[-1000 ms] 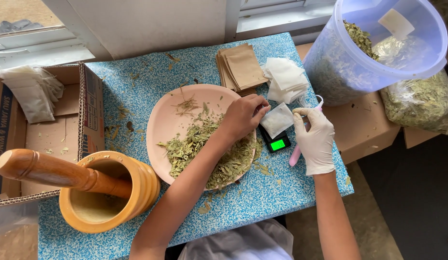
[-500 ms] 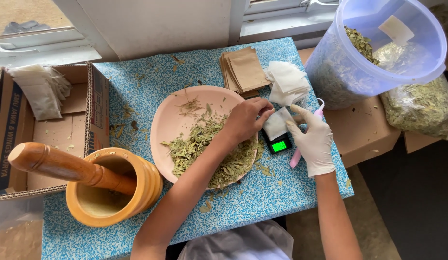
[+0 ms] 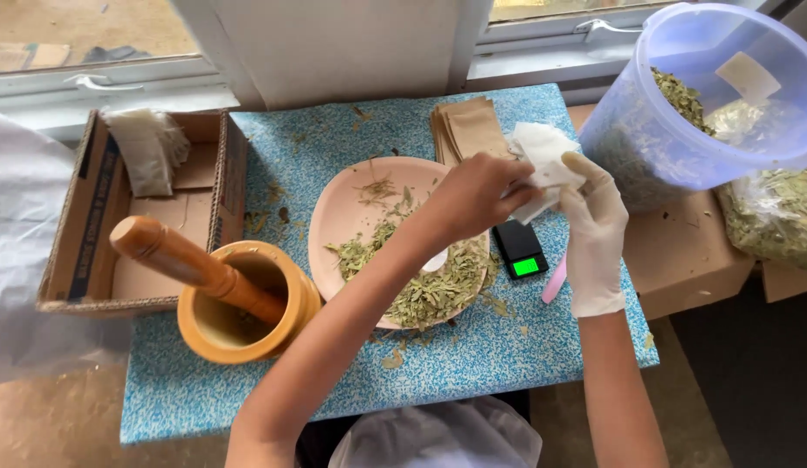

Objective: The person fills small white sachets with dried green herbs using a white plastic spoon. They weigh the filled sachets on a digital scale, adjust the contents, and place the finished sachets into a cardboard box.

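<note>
Fingers of left hand (image 3: 477, 195), gloved right hand (image 3: 594, 227) pinch white sachet (image 3: 542, 156).

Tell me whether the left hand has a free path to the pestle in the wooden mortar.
Probably yes: the pestle leans out of the mortar uncovered, but the left hand is busy pinching the white pouch.

Bare left hand (image 3: 477, 195) and gloved right hand (image 3: 594, 230) pinching white pouch (image 3: 542, 156), above pink plate (image 3: 343, 225)
</note>
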